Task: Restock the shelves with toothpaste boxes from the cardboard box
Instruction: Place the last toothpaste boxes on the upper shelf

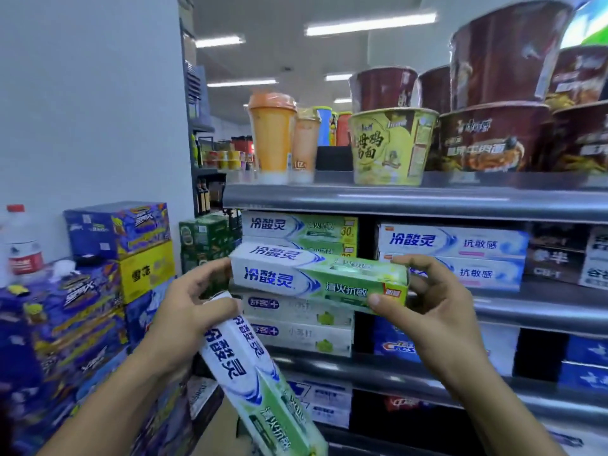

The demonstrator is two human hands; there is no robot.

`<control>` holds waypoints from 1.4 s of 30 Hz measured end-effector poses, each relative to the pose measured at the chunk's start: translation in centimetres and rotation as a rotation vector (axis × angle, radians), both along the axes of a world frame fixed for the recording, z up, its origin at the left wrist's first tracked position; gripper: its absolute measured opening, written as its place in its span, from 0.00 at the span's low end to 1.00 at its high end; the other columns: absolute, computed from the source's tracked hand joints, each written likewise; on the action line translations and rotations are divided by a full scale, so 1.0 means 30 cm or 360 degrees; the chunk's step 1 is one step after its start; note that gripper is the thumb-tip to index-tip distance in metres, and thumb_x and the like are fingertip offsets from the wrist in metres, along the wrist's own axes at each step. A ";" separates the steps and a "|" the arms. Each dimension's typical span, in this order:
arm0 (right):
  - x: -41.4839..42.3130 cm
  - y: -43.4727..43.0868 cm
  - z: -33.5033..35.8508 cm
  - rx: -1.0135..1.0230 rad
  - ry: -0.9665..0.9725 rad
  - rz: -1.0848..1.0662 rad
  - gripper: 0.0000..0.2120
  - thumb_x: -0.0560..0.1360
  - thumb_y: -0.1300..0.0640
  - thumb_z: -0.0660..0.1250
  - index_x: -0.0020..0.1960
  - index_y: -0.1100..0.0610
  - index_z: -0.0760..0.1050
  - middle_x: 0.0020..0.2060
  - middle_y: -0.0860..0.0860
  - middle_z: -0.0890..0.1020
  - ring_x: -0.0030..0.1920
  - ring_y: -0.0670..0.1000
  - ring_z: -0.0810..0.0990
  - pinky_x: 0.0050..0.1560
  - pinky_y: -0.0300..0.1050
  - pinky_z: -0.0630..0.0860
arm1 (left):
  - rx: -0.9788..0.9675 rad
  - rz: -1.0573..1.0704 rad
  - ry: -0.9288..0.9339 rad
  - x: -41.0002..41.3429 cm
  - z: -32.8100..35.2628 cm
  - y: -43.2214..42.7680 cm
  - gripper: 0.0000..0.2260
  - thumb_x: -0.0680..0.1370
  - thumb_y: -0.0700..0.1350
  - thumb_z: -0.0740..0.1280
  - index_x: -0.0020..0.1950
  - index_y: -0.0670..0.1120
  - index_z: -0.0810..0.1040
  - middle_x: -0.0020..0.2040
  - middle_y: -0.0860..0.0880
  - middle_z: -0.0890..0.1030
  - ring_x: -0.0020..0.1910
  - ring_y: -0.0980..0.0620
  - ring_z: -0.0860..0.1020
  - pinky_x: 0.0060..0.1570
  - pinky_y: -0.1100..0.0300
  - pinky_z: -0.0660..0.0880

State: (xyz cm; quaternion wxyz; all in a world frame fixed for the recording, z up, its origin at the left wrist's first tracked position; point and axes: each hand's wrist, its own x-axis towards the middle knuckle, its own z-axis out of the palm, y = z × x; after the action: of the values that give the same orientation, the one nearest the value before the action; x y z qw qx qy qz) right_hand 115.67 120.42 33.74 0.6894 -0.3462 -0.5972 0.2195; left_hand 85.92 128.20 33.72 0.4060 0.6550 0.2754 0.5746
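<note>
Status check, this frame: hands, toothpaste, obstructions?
Right hand pinches level toothpaste box. Left hand grips second box, tilted down, fingertips touching level box. Held before matching shelf stack, not yet placed; nothing blocking seen.

Both bare forearms are reaching forward, left hand (187, 311) is curling round a tilted toothpaste box (250, 373), right hand (427, 311) is pinching the end of a level toothpaste box (316, 278), thumb below, fingers on top.

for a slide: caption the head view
Right hand pinches a level green-and-white toothpaste box; left hand touches its end while gripping a second, tilted green-and-white box.
</note>
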 end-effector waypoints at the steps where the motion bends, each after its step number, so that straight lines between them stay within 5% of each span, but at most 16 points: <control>1: -0.017 0.020 0.013 0.0047 -0.0060 -0.0086 0.21 0.64 0.55 0.80 0.54 0.48 0.78 0.47 0.52 0.88 0.41 0.47 0.85 0.40 0.33 0.78 | 0.0017 0.0012 -0.0019 -0.007 0.015 0.017 0.23 0.67 0.38 0.73 0.57 0.60 0.84 0.58 0.53 0.85 0.49 0.51 0.86 0.39 0.62 0.80; 6: -0.077 0.111 0.055 0.0197 -0.0525 -0.0783 0.22 0.68 0.52 0.80 0.58 0.44 0.77 0.53 0.37 0.79 0.50 0.41 0.76 0.48 0.29 0.70 | -0.0016 0.0044 -0.0054 -0.046 0.055 0.106 0.27 0.65 0.38 0.74 0.60 0.61 0.80 0.59 0.57 0.84 0.51 0.51 0.86 0.38 0.60 0.81; 10: -0.114 0.176 0.069 0.0211 -0.0643 -0.0989 0.27 0.71 0.55 0.79 0.68 0.51 0.76 0.51 0.34 0.74 0.51 0.32 0.73 0.49 0.23 0.68 | -0.0102 0.0014 0.0000 -0.044 0.064 0.178 0.28 0.65 0.38 0.75 0.60 0.62 0.78 0.62 0.57 0.83 0.54 0.49 0.85 0.43 0.50 0.83; 18: -0.138 0.260 0.085 0.0115 -0.0957 -0.1253 0.16 0.76 0.54 0.75 0.63 0.56 0.81 0.52 0.50 0.84 0.52 0.52 0.81 0.53 0.43 0.75 | -0.0262 0.0053 0.0100 -0.026 0.055 0.289 0.26 0.72 0.31 0.75 0.64 0.54 0.77 0.58 0.52 0.85 0.48 0.46 0.86 0.42 0.50 0.84; 22: -0.145 0.261 0.079 -0.0192 -0.1246 -0.1289 0.15 0.80 0.49 0.67 0.62 0.56 0.80 0.43 0.55 0.82 0.44 0.58 0.79 0.44 0.52 0.78 | -0.0314 0.0078 0.0235 -0.038 0.035 0.310 0.23 0.72 0.32 0.74 0.63 0.53 0.81 0.57 0.50 0.86 0.52 0.47 0.86 0.53 0.43 0.82; 26: -0.157 0.251 0.086 -0.0229 -0.1333 -0.1309 0.15 0.81 0.49 0.64 0.59 0.59 0.79 0.40 0.57 0.81 0.42 0.61 0.78 0.41 0.53 0.77 | -0.0307 -0.0015 0.0228 -0.044 0.033 0.297 0.24 0.74 0.32 0.73 0.63 0.55 0.82 0.58 0.53 0.86 0.56 0.49 0.84 0.52 0.48 0.80; 29: -0.171 0.220 0.081 -0.0095 -0.1401 -0.1402 0.19 0.81 0.52 0.65 0.69 0.60 0.75 0.40 0.57 0.80 0.42 0.61 0.77 0.40 0.51 0.75 | -0.0335 0.0124 0.0089 -0.045 0.028 0.284 0.18 0.72 0.34 0.74 0.56 0.53 0.83 0.56 0.50 0.85 0.54 0.47 0.84 0.53 0.45 0.80; 33: -0.199 0.101 0.024 0.0347 -0.1003 -0.1543 0.13 0.78 0.50 0.69 0.57 0.56 0.82 0.39 0.50 0.82 0.42 0.55 0.81 0.39 0.47 0.75 | -0.0394 0.0264 -0.0356 -0.059 0.003 0.283 0.13 0.73 0.37 0.74 0.41 0.47 0.69 0.34 0.49 0.75 0.29 0.50 0.77 0.30 0.58 0.73; 35: -0.208 0.043 -0.024 0.0114 -0.0669 -0.1159 0.13 0.75 0.38 0.67 0.49 0.46 0.81 0.37 0.44 0.82 0.39 0.47 0.82 0.38 0.49 0.78 | -0.0411 0.0334 -0.0535 -0.063 -0.011 0.285 0.16 0.75 0.38 0.72 0.39 0.49 0.65 0.30 0.50 0.71 0.25 0.50 0.75 0.28 0.58 0.69; 38: -0.231 -0.005 -0.100 -0.0395 -0.0458 -0.0618 0.24 0.65 0.25 0.69 0.53 0.38 0.77 0.44 0.39 0.82 0.39 0.44 0.81 0.40 0.44 0.79 | -0.0387 0.0406 -0.0780 -0.047 -0.017 0.262 0.15 0.72 0.42 0.74 0.38 0.49 0.66 0.31 0.49 0.72 0.29 0.47 0.75 0.30 0.54 0.68; 42: -0.241 0.013 -0.135 -0.0294 -0.0105 -0.0527 0.19 0.65 0.42 0.81 0.52 0.42 0.80 0.44 0.44 0.83 0.38 0.50 0.81 0.39 0.41 0.79 | -0.0369 0.0387 -0.0977 0.021 -0.028 0.222 0.16 0.73 0.43 0.74 0.35 0.51 0.67 0.30 0.51 0.73 0.30 0.48 0.77 0.32 0.53 0.70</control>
State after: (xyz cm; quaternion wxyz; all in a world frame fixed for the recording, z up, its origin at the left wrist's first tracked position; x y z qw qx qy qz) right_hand 108.46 120.82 29.68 0.6616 -0.5086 -0.5316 0.1453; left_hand 86.56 134.85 32.88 0.4701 0.3638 0.2800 0.7539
